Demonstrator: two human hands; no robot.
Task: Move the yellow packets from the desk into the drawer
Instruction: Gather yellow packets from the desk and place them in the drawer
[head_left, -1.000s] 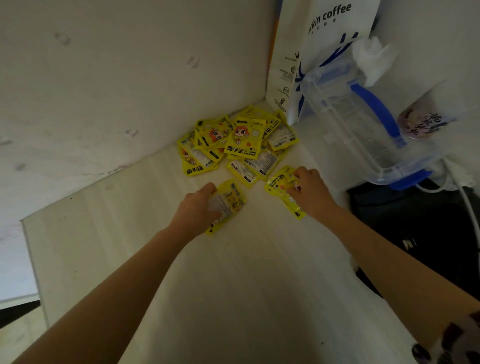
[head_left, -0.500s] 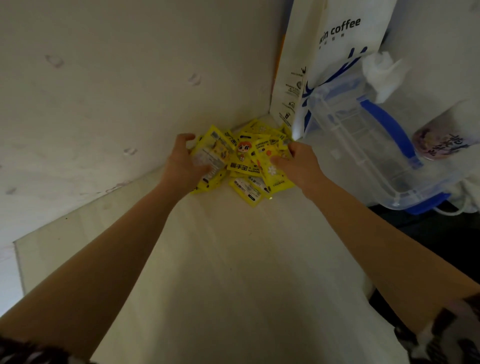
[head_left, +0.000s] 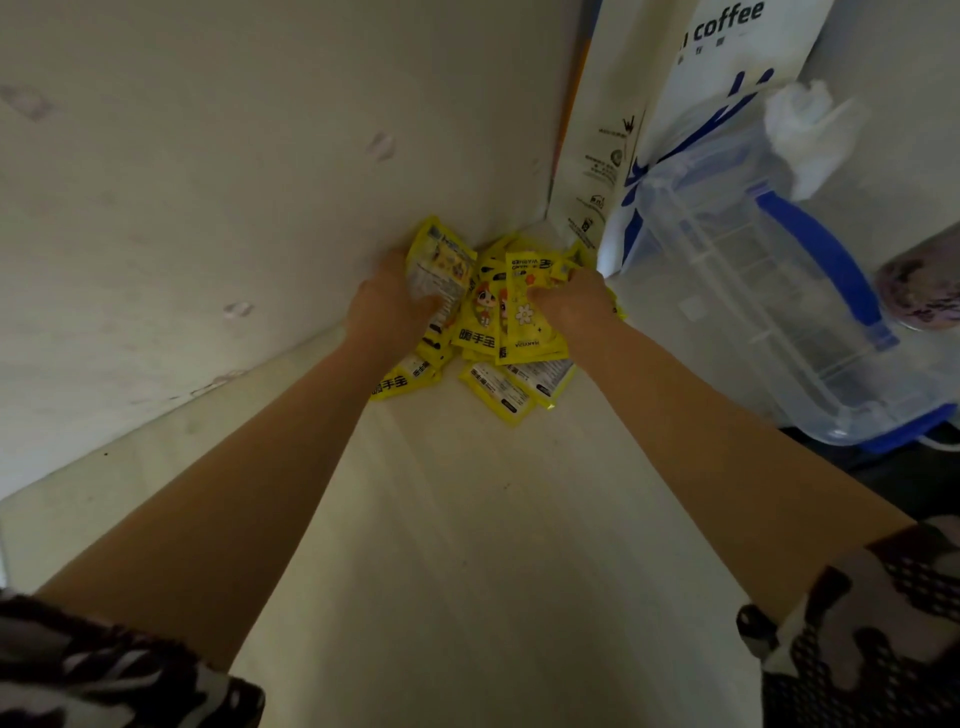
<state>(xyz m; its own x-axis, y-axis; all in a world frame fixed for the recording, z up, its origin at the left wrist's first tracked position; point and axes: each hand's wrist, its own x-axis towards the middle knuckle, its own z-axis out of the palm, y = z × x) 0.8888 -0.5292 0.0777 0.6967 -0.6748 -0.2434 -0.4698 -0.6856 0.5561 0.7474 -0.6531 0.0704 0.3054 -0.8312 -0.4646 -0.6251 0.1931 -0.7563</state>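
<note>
A heap of several yellow packets (head_left: 480, 332) lies in the far corner of the pale wooden desk (head_left: 467, 545), against the wall. My left hand (head_left: 387, 304) grips a yellow packet (head_left: 441, 265) that stands up at the heap's left side. My right hand (head_left: 569, 301) is closed on other packets (head_left: 530, 322) at the heap's right side. Between the hands the packets are bunched together. A few loose packets (head_left: 501, 389) lie flat at the near edge of the heap. No drawer shows in this view.
A white paper coffee bag (head_left: 649, 104) stands against the wall behind the heap. To the right a clear plastic box with a blue handle (head_left: 810, 249) leans at the desk's edge, beside a purple cup (head_left: 922, 291). Dark space lies below the right edge.
Both hands carried their packets from the middle of the desk to the heap in the corner. They now squeeze the heap from both sides, and the heap is more bunched.
</note>
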